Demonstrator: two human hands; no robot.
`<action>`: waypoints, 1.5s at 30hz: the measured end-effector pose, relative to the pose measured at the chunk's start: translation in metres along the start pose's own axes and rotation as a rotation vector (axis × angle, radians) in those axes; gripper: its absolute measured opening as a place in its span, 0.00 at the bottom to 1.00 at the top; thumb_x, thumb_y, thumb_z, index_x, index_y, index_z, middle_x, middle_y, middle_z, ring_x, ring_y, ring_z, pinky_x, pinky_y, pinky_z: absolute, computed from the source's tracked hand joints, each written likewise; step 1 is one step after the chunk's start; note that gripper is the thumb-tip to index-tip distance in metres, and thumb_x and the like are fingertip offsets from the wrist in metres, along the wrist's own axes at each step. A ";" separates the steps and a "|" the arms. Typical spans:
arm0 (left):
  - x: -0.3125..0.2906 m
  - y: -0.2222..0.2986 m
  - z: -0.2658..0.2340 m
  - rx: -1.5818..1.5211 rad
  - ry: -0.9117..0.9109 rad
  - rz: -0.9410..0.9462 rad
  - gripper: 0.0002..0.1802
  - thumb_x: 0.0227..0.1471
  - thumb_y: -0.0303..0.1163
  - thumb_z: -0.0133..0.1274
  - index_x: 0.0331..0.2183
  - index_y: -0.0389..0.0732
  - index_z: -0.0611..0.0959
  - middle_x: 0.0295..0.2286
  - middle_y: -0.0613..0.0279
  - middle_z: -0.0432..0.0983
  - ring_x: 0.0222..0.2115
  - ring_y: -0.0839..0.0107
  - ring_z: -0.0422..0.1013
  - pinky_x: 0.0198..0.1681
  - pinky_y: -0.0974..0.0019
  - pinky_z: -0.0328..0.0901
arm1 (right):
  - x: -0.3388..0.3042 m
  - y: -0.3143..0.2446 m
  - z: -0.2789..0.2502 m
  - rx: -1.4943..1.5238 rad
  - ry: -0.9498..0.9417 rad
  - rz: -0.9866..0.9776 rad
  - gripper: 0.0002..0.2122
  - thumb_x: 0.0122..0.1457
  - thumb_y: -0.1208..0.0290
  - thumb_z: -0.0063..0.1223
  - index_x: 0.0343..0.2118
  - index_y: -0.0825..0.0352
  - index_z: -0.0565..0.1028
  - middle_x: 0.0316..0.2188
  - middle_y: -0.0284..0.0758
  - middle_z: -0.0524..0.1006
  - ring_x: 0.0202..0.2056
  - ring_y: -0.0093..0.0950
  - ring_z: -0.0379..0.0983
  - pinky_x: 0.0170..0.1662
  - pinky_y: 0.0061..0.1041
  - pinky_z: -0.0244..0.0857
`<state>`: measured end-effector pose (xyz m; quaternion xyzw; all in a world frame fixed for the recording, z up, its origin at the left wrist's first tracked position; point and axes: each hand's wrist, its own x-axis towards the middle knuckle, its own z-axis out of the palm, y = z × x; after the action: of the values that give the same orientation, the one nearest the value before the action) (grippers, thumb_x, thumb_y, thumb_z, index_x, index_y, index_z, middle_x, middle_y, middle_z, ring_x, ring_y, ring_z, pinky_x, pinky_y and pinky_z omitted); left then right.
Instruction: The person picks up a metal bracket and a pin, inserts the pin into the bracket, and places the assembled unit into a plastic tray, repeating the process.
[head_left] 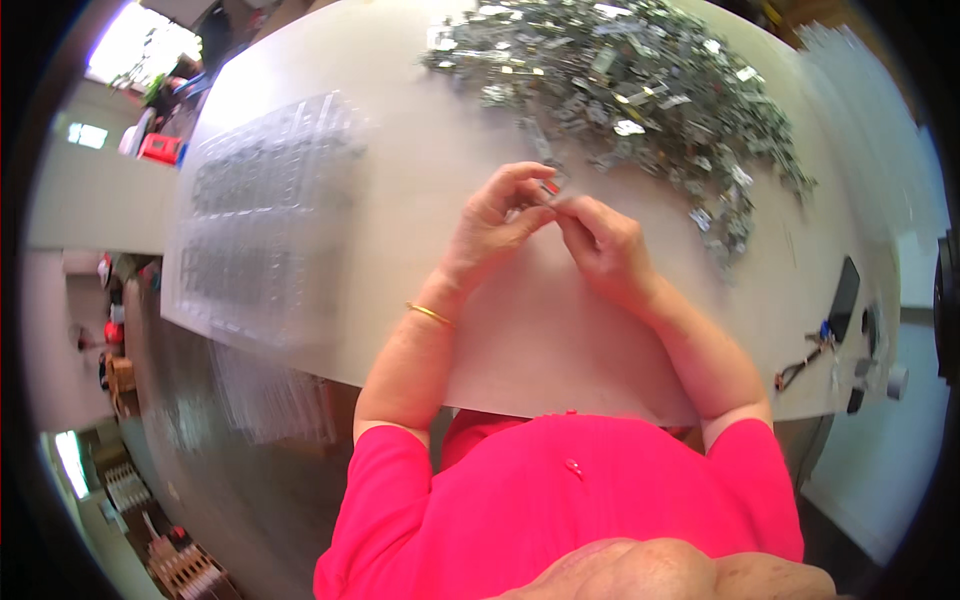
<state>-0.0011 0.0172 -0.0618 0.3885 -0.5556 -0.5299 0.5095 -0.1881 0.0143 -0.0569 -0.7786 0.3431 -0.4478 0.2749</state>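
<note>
Both hands, left hand (500, 215) and right hand (598, 240), pinching one small metal part (548, 187) just below heap of metal parts (640, 90); advise firm fingertip grip, kept over bench (400, 180).

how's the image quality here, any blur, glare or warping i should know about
In the head view, fisheye warping bends the white table edges toward the rim, with dark vignette corners; the clear plastic trays at the left look smeared by motion blur; a window at upper left is blown out; the pile of metal parts glints with small highlights; the left hand and right hand are fairly sharp, the small part they pinch too tiny to resolve.
</note>
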 end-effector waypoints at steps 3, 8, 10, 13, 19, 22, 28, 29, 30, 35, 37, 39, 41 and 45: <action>-0.001 -0.005 -0.002 -0.034 -0.006 -0.015 0.25 0.54 0.16 0.56 0.53 0.40 0.72 0.34 0.70 0.72 0.35 0.82 0.69 0.42 0.76 0.67 | 0.000 -0.005 -0.004 0.003 -0.071 0.141 0.04 0.60 0.80 0.52 0.38 0.68 0.76 0.29 0.41 0.78 0.28 0.35 0.76 0.31 0.28 0.69; -0.001 -0.004 -0.005 -0.202 -0.038 -0.082 0.20 0.56 0.21 0.56 0.50 0.39 0.73 0.33 0.69 0.73 0.33 0.81 0.70 0.39 0.75 0.67 | -0.008 0.015 -0.007 0.361 0.041 0.410 0.07 0.65 0.78 0.48 0.44 0.67 0.74 0.38 0.34 0.79 0.35 0.22 0.74 0.37 0.22 0.68; -0.003 0.000 -0.008 -0.237 -0.072 -0.132 0.19 0.56 0.23 0.56 0.49 0.38 0.73 0.33 0.68 0.73 0.33 0.80 0.70 0.38 0.74 0.68 | -0.001 0.011 -0.005 0.488 0.090 0.362 0.07 0.66 0.78 0.47 0.45 0.66 0.74 0.40 0.33 0.78 0.36 0.21 0.74 0.39 0.21 0.68; -0.003 0.002 -0.010 -0.277 -0.187 -0.199 0.18 0.56 0.27 0.57 0.48 0.37 0.74 0.33 0.66 0.74 0.32 0.79 0.71 0.37 0.73 0.68 | 0.001 0.012 -0.004 0.661 0.141 0.344 0.07 0.67 0.77 0.47 0.46 0.66 0.74 0.43 0.32 0.77 0.37 0.20 0.73 0.41 0.20 0.68; -0.003 0.007 -0.007 -0.296 -0.265 -0.262 0.18 0.56 0.30 0.57 0.47 0.35 0.74 0.37 0.63 0.75 0.35 0.75 0.73 0.41 0.69 0.70 | 0.001 0.013 -0.008 0.698 0.083 0.407 0.07 0.67 0.77 0.47 0.45 0.67 0.74 0.42 0.33 0.78 0.38 0.22 0.75 0.44 0.23 0.71; -0.002 0.001 -0.006 -0.254 -0.226 -0.216 0.19 0.56 0.30 0.58 0.47 0.35 0.74 0.37 0.63 0.75 0.36 0.74 0.73 0.41 0.68 0.70 | 0.000 0.019 -0.006 0.666 0.129 0.385 0.07 0.67 0.77 0.47 0.45 0.67 0.75 0.41 0.32 0.78 0.39 0.21 0.75 0.45 0.24 0.72; -0.008 0.014 0.008 0.432 -0.005 0.096 0.14 0.50 0.28 0.61 0.38 0.36 0.76 0.29 0.60 0.77 0.30 0.72 0.74 0.34 0.67 0.70 | 0.000 0.024 -0.002 0.678 0.214 0.440 0.07 0.67 0.77 0.47 0.45 0.68 0.74 0.41 0.31 0.77 0.40 0.20 0.75 0.47 0.25 0.74; -0.007 0.011 0.012 0.508 0.045 0.200 0.11 0.48 0.26 0.61 0.34 0.36 0.76 0.26 0.57 0.76 0.27 0.67 0.75 0.30 0.65 0.70 | 0.000 0.024 -0.003 0.673 0.210 0.445 0.07 0.67 0.77 0.47 0.45 0.68 0.74 0.41 0.31 0.77 0.41 0.20 0.75 0.47 0.24 0.74; -0.007 0.008 0.014 0.510 0.044 0.202 0.11 0.48 0.26 0.61 0.34 0.36 0.76 0.26 0.57 0.76 0.27 0.67 0.75 0.30 0.65 0.70 | -0.001 0.024 -0.002 0.672 0.202 0.450 0.07 0.67 0.77 0.47 0.45 0.68 0.74 0.41 0.31 0.77 0.41 0.20 0.75 0.47 0.24 0.74; -0.008 0.004 0.016 0.666 0.111 0.311 0.09 0.48 0.24 0.59 0.33 0.36 0.76 0.24 0.53 0.76 0.24 0.59 0.75 0.29 0.61 0.70 | -0.003 0.024 -0.002 0.685 0.170 0.409 0.08 0.67 0.77 0.47 0.46 0.67 0.74 0.42 0.31 0.77 0.42 0.21 0.75 0.47 0.24 0.73; -0.009 0.005 0.013 0.671 0.151 0.301 0.09 0.48 0.24 0.59 0.33 0.35 0.77 0.25 0.53 0.77 0.25 0.61 0.75 0.30 0.62 0.70 | -0.003 0.021 -0.001 0.688 0.162 0.387 0.08 0.67 0.77 0.47 0.46 0.67 0.74 0.42 0.30 0.76 0.43 0.21 0.75 0.46 0.24 0.73; -0.008 0.008 0.009 0.677 0.191 0.291 0.08 0.49 0.24 0.59 0.34 0.35 0.77 0.25 0.54 0.77 0.25 0.63 0.76 0.31 0.63 0.70 | -0.002 0.019 0.000 0.665 0.210 0.375 0.07 0.67 0.76 0.48 0.45 0.66 0.74 0.42 0.30 0.76 0.41 0.20 0.74 0.42 0.21 0.71; -0.008 0.016 0.004 0.574 0.325 0.278 0.08 0.51 0.24 0.58 0.35 0.34 0.79 0.27 0.56 0.79 0.27 0.69 0.77 0.33 0.67 0.71 | -0.002 0.024 0.000 0.670 0.176 0.374 0.07 0.67 0.75 0.48 0.45 0.66 0.74 0.41 0.30 0.76 0.39 0.19 0.74 0.39 0.20 0.69; -0.007 0.061 -0.012 0.522 0.473 0.162 0.08 0.52 0.24 0.59 0.36 0.33 0.81 0.28 0.61 0.82 0.30 0.77 0.77 0.35 0.70 0.71 | -0.002 0.031 -0.003 0.703 0.104 0.417 0.06 0.67 0.75 0.48 0.45 0.65 0.74 0.39 0.29 0.76 0.33 0.17 0.71 0.35 0.18 0.67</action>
<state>0.0187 0.0301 -0.0034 0.5722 -0.5678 -0.2237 0.5478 -0.2002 -0.0032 -0.0795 -0.5275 0.3329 -0.5113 0.5912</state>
